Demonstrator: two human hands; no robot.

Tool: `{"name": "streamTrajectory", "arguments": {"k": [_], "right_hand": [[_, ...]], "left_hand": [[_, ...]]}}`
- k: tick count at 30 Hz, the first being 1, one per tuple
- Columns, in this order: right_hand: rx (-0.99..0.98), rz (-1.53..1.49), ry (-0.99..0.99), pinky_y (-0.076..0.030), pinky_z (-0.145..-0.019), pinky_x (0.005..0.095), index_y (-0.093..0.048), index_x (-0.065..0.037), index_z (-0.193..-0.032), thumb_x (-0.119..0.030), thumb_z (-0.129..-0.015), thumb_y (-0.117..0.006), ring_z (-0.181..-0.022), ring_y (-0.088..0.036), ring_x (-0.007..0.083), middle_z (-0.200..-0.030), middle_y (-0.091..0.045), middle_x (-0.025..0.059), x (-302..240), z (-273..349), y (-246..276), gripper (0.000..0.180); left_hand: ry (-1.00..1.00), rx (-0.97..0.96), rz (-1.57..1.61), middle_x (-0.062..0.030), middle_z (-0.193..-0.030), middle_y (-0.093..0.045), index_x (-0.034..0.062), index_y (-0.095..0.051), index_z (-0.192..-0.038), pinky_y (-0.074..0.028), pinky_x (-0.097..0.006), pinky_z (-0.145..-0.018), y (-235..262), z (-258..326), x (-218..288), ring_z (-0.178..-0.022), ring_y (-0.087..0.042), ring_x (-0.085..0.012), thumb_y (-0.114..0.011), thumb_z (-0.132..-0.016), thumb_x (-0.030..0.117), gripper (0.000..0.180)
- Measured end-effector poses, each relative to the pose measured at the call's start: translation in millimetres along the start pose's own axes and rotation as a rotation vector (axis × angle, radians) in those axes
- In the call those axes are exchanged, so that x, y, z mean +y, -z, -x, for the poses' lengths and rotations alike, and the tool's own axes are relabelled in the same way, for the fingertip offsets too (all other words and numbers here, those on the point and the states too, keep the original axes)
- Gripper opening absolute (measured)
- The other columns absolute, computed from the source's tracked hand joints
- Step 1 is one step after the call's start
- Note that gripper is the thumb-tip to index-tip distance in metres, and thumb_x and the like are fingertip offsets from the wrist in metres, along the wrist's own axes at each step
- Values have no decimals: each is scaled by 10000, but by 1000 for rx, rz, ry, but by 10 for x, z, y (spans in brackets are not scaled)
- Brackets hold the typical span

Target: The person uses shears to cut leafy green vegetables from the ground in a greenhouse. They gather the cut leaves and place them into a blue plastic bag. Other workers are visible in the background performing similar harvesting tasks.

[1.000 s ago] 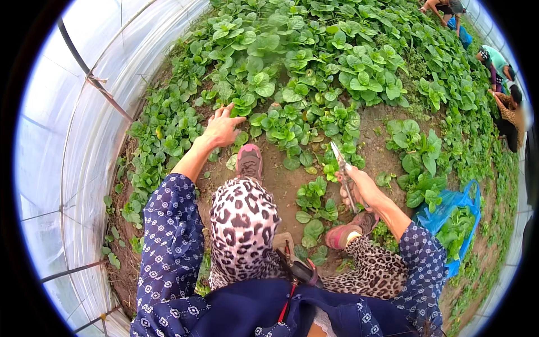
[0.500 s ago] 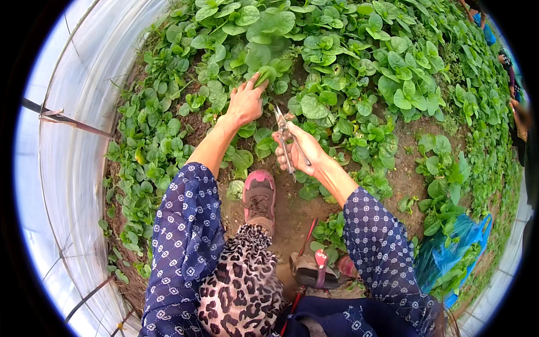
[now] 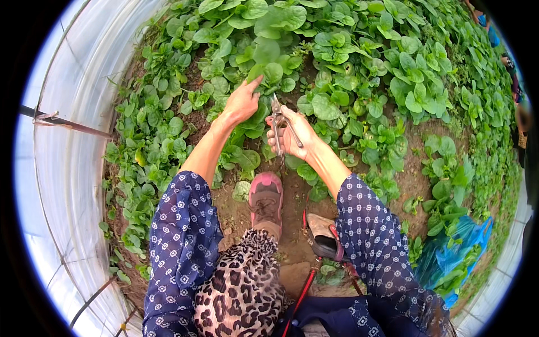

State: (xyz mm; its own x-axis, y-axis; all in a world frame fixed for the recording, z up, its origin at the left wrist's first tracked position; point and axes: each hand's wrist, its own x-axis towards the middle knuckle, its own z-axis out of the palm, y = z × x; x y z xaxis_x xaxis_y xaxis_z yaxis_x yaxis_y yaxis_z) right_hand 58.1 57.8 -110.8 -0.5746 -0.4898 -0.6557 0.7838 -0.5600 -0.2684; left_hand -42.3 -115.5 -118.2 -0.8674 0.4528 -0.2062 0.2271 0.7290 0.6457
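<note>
Our left hand (image 3: 242, 102) spread open on a leafy green plant (image 3: 268, 67) in the soil bed, our right hand (image 3: 292, 135) just beside it clenched around metal shears (image 3: 279, 122), blades pointing up at the plant's base, pink shoe (image 3: 266, 197) below, blue bag (image 3: 457, 253) of greens at right.

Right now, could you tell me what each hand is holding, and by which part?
The right hand grips metal shears by the handles, blades pointing up. The left hand touches the leafy plant, but a grip cannot be told.
</note>
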Motion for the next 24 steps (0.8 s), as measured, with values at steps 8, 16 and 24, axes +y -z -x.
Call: {"name": "streamTrajectory", "arguments": {"k": [8, 16, 24], "right_hand": [[62, 137, 25, -523, -575, 402, -473, -78, -975, -549, -995, -361, -672, -634, 247, -799, -609, 125, -96, -159, 39, 485], [106, 181, 54, -454, -497, 345, -496, -87, -998, -539, -1006, -360, -543, -519, 172, -720, -540, 49, -84, -168, 115, 472], [-15, 39, 55, -436, -518, 335, -528, -119, -1058, -554, -1002, -355, -553, -511, 167, -716, -537, 29, -228, 205, 139, 471]], "left_hand": [[47, -8, -25, -199, -1446, -457, 137, -399, -1469, -253, -390, -1181, 20, -19, 38, -1368, -397, -349, -472, -949, 94, 527], [149, 215, 304, -125, -1233, -639, 73, -572, -1331, -451, -313, -957, 121, -11, 86, -1095, -587, -194, -537, -961, 126, 375], [216, 737, 344, 24, -632, -477, 16, -523, -669, -334, -275, -530, 743, -194, -46, -598, -357, -83, -738, -852, 209, 342]]}}
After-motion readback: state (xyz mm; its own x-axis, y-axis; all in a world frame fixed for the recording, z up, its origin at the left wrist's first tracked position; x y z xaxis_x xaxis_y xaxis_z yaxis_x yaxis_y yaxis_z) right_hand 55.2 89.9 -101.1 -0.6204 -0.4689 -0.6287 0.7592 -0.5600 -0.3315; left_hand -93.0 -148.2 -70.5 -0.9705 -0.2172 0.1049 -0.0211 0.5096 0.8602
